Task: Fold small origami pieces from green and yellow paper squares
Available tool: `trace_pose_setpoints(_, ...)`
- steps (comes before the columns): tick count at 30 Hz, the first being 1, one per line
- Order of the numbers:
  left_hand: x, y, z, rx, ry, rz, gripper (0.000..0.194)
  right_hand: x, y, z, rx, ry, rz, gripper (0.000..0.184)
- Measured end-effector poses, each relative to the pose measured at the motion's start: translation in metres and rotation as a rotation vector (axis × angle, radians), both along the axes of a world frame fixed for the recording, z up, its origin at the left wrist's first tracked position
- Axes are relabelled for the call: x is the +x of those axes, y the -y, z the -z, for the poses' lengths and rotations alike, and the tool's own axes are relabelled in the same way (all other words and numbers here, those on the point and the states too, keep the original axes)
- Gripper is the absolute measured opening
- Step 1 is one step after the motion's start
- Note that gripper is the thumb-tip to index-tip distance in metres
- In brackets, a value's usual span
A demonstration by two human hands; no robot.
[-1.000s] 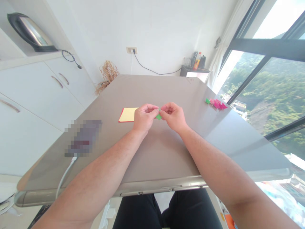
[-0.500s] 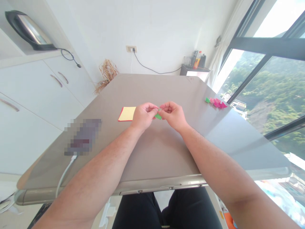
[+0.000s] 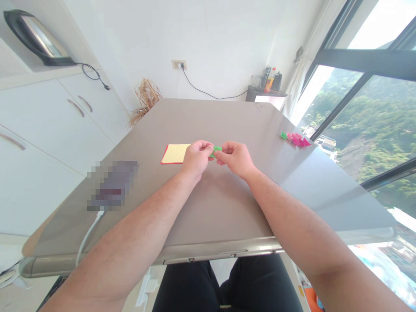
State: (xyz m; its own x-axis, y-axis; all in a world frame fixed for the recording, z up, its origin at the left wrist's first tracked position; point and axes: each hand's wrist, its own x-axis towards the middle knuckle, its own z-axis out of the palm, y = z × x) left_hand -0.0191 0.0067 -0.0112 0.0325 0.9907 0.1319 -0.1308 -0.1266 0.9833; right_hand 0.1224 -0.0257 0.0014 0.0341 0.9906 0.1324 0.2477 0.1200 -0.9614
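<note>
A small green piece of folded paper (image 3: 216,149) is pinched between both hands above the middle of the table. My left hand (image 3: 197,158) closes on its left side, thumb and fingers pressed together. On its right side, my right hand (image 3: 237,157) also grips it, the fingers curled. The fingers cover much of the paper, so its full shape is hidden. Just left of my left hand lies a pad of yellow paper with a red edge (image 3: 173,154), partly covered by that hand.
Pink and green folded paper pieces (image 3: 295,139) lie in a row on the table (image 3: 214,117) at the right. A blurred-out dark device (image 3: 113,184) with a white cable (image 3: 86,238) sits at the left. Bottles (image 3: 269,80) stand on a small cabinet behind.
The green paper has turned and shifted up slightly between my fingers. My right hand has changed its grip a little, moving slightly down.
</note>
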Motion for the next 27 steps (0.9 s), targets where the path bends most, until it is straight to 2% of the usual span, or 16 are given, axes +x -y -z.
trace_pose_setpoints(5, 0.0016, -0.0007, 0.0022, 0.038, -0.022, -0.027, 0.007, -0.0014, 0.0035, -0.0048, -0.049, -0.013, -0.027, 0.019)
trace_pose_setpoints(10, 0.0013, 0.0004, 0.0006, 0.056, -0.028, -0.040, 0.009, -0.0027, 0.0031, -0.0033, -0.024, -0.019, -0.011, 0.019)
trace_pose_setpoints(20, 0.0004, 0.0023, -0.0021, 0.048, -0.065, 0.014, 0.009, -0.0001, 0.0012, 0.0006, 0.075, -0.073, 0.045, 0.019)
trace_pose_setpoints(27, 0.0029, 0.0059, -0.0046, 0.056, -0.076, -0.031, 0.011, -0.0022, 0.0021, 0.0015, 0.117, -0.041, 0.067, 0.018)
